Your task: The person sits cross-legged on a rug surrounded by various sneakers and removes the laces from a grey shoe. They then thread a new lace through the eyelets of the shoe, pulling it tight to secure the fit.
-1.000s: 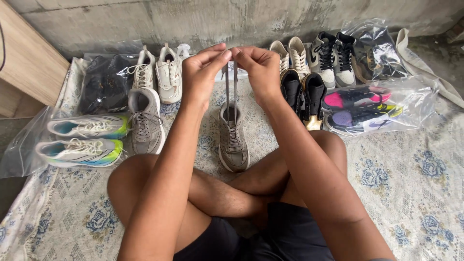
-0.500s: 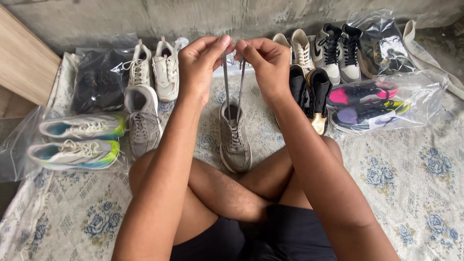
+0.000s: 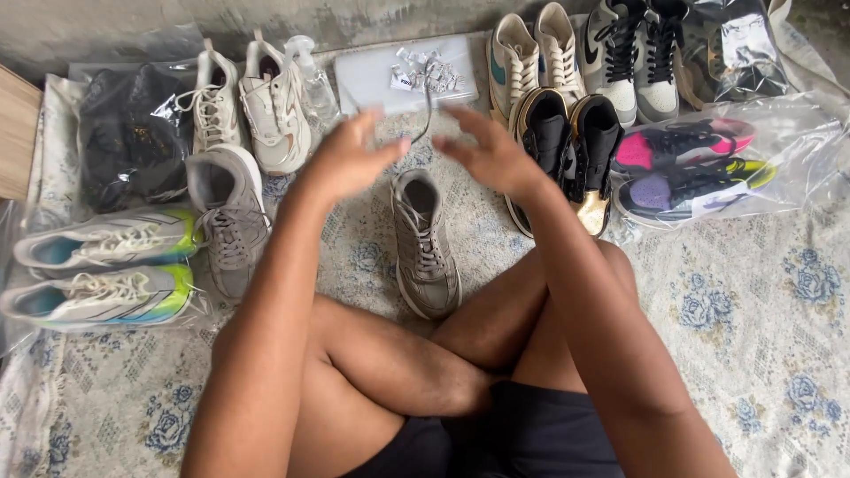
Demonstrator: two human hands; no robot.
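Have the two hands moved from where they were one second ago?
Yes. The left hand and right hand have come apart and dropped toward the grey shoe; earlier they pinched its laces together higher up.

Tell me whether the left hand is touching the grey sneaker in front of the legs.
Apart. The head view shows the left hand raised, with floral cloth visible between it and the grey sneaker.

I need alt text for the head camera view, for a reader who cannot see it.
A seated, cross-legged person raises the left hand and right hand, both blurred with fingers spread, above a grey sneaker on a floral cloth. A dark lace shows between the hands. Around it lie more shoes, among them a black and gold pair, some in clear plastic bags.
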